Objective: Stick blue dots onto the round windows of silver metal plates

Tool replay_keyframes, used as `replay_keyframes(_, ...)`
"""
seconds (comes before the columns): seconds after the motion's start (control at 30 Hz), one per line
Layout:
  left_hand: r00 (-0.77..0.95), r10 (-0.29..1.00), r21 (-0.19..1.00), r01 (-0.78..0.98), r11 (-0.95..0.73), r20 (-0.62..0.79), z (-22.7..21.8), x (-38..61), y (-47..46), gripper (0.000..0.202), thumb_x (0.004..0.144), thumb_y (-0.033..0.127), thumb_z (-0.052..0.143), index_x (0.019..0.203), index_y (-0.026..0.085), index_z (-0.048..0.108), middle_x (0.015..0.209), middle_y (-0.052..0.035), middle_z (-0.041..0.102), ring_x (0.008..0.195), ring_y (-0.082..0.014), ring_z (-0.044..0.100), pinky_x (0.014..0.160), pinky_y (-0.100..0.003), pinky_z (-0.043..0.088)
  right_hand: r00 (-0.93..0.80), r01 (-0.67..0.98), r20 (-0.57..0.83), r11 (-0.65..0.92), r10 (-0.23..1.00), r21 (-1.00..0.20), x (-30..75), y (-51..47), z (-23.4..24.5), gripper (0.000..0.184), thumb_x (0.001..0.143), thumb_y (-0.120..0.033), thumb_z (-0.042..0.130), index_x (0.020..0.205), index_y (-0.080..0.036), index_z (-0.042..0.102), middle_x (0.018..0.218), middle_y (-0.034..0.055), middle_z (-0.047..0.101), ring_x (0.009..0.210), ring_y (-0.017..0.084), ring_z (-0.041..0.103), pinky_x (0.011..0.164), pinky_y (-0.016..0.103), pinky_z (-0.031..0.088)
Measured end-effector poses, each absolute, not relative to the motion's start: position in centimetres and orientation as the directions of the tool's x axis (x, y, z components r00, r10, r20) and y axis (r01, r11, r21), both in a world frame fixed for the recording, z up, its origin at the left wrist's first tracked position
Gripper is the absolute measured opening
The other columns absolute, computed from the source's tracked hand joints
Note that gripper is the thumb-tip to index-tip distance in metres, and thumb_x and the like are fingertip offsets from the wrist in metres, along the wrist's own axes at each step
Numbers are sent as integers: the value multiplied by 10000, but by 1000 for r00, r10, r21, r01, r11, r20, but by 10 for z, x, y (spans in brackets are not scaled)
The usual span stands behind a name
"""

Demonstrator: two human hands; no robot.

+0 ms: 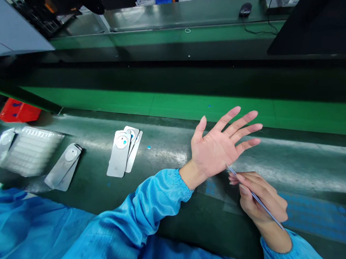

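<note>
My left hand [216, 148] lies open, palm up, above the dark workbench and holds nothing. My right hand [260, 196] grips slim blue-and-silver tweezers [254, 195], whose tip is close to my left wrist. Below the hands lies a clear film sheet [217, 192]. To the right, a blue sheet [317, 216] carries rows of small round dots. Left of my hands, a small stack of silver plates [119, 153] with round lens-like rings rests on the bench. Another pair of these plates [65, 165] lies further left.
A clear plastic cell tray [32, 151] and another silver plate [2, 147] lie at the bench's left end, beside a red box [18, 111]. A green belt [177, 106] runs behind the bench. A computer mouse [246, 9] and a dark monitor [316, 25] stand beyond it.
</note>
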State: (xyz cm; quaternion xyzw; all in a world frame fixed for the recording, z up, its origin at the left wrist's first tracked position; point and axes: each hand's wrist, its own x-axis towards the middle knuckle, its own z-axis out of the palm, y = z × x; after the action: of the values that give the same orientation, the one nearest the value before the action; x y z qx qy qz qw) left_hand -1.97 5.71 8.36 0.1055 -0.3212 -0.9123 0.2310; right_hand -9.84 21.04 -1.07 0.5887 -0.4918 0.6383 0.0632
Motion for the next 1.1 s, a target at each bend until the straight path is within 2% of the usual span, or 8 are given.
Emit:
replay_keyframes(0.5, -868, -496, 768, 303, -564, -22, 67, -25, 49, 889, 1110, 794, -1, 1744, 318, 402, 1822, -92, 476, 1663, -371, 493, 1285, -571, 499, -365, -750, 864, -440, -347, -493, -104, 202, -14, 341, 1071, -169, 769, 1401, -241, 814, 916, 68, 844, 734, 265, 816, 597, 411, 666)
replay_keyframes(0.57, -863, -505, 823, 278, -495, -12, 50, -25, 35, 841, 1133, 796, 155, 1626, 249, 561, 1638, -159, 667, 1412, -341, 723, 1093, -487, 624, -359, -788, 880, -405, -312, -465, -103, 200, -15, 336, 1057, -180, 790, 1387, -239, 811, 915, 62, 838, 724, 258, 794, 606, 413, 656)
replay_keyframes(0.63, -848, -529, 926, 184, -330, -20, 32, -25, 18, 717, 1118, 773, 415, 1386, 181, 719, 1173, -154, 846, 895, -239, 810, 760, -352, 621, -358, -825, 900, -367, -248, -430, -105, 197, -12, 232, 1069, -218, 782, 1296, -235, 825, 881, 52, 805, 700, 242, 755, 608, 406, 633)
replay_keyframes(0.73, -788, -614, 999, 15, 49, 42, 11, -28, -1, 595, 1075, 725, 615, 1089, 156, 788, 526, 36, 571, 459, -121, 468, 526, -276, 381, -441, -833, 878, -280, -185, -477, -125, 192, -4, 197, 1157, -324, 637, 1080, -234, 794, 944, 70, 742, 857, 256, 757, 740, 431, 637)
replay_keyframes(0.87, -833, -530, 948, -20, 318, 160, 4, -32, -8, 577, 1108, 649, 553, 965, 156, 817, 492, 75, 399, 477, -110, 334, 526, -287, 247, -576, -785, 736, -9, -356, -619, -221, 184, 14, 305, 1214, -344, 442, 1134, -218, 707, 1159, 120, 752, 1065, 269, 745, 987, 471, 606)
replay_keyframes(0.93, -866, -466, 910, -31, 413, 182, 5, -34, -6, 534, 1107, 586, 546, 963, 161, 835, 522, 61, 439, 507, -119, 363, 542, -284, 256, -704, -704, 558, 328, -438, -630, -292, 178, 25, 297, 1200, -322, 434, 1185, -188, 699, 1215, 159, 738, 1123, 286, 720, 1079, 475, 564)
replay_keyframes(1.0, -882, -436, 886, -47, 461, 180, 6, -34, -4, 487, 1106, 521, 532, 1000, 165, 847, 551, 44, 519, 529, -130, 424, 556, -276, 295, -906, -422, 283, 732, -316, -534, -363, 171, 32, 278, 1167, -286, 477, 1262, -152, 701, 1374, 222, 699, 1359, 326, 638, 1211, 470, 492)
replay_keyframes(1.1, -885, -433, 880, -63, 470, 168, 4, -35, -2, 457, 1105, 470, 516, 1015, 166, 846, 581, 29, 583, 539, -138, 479, 570, -268, 334, -983, -183, 105, 871, -152, -456, -436, 165, 39, 427, 1044, -378, 723, 1274, -19, 716, 1346, 368, 674, 1435, 486, 572, 1204, 585, 497)
